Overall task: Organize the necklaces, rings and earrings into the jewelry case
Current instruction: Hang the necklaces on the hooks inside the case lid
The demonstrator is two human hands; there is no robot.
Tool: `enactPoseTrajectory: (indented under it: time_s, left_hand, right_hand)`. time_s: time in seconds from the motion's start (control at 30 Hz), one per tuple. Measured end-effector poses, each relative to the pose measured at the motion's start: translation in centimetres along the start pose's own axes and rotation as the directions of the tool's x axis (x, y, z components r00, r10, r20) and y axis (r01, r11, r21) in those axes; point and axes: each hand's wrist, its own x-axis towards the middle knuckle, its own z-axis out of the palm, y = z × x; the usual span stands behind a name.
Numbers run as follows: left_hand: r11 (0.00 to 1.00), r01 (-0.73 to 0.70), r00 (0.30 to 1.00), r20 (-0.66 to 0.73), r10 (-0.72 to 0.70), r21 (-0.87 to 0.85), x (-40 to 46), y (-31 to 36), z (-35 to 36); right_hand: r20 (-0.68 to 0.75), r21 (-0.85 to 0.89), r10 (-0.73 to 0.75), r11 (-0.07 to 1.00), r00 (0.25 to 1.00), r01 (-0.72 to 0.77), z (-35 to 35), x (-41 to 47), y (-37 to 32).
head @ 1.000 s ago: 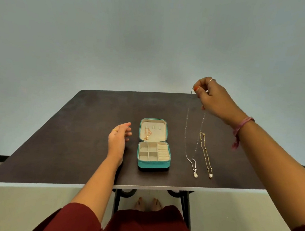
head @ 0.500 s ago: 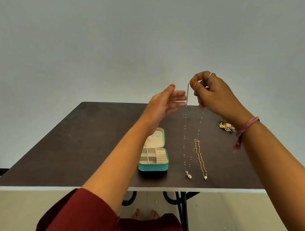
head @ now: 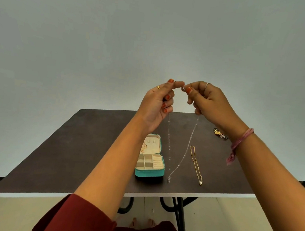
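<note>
A thin silver necklace (head: 187,145) hangs in a long loop from both hands, its pendant low over the dark table (head: 80,153) beside the case. My left hand (head: 158,104) pinches one end of the chain and my right hand (head: 206,100) pinches the other; the fingertips meet high above the table. The teal jewelry case (head: 149,173) lies open below, with cream compartments and a gold piece hanging in its lid. A gold necklace (head: 196,165) lies stretched out on the table to the right of the case.
A small cluster of colourful jewelry (head: 220,133) sits at the back right of the table, partly behind my right wrist. The table's white front edge is near me; black legs and bare feet show below it.
My left hand has risen from the table and taken the free end of the silver necklace. Both hands now hold it up together, and the pendant has lifted off the table.
</note>
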Motion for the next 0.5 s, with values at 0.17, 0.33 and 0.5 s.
enactPoseTrajectory:
  time_s: [0.17,0.33,0.5]
  left_hand:
    - [0.996,-0.085,0.996,-0.023,0.084,-0.041,-0.4,1.7,-0.7]
    - [0.992,-0.126,0.992,0.000,0.126,0.025,-0.5,2.9,-0.8]
    - [0.987,-0.160,0.987,-0.014,0.160,-0.029,-0.1,3.8,-1.2]
  right_hand:
    - [0.009,-0.178,-0.065,0.982,0.998,0.066,1.5,-1.8,0.1]
    - [0.012,-0.314,-0.135,0.940,0.991,0.132,3.1,-3.7,-0.1]
    - [0.067,-0.412,-0.123,0.901,0.990,0.140,4.2,-5.1,-0.3]
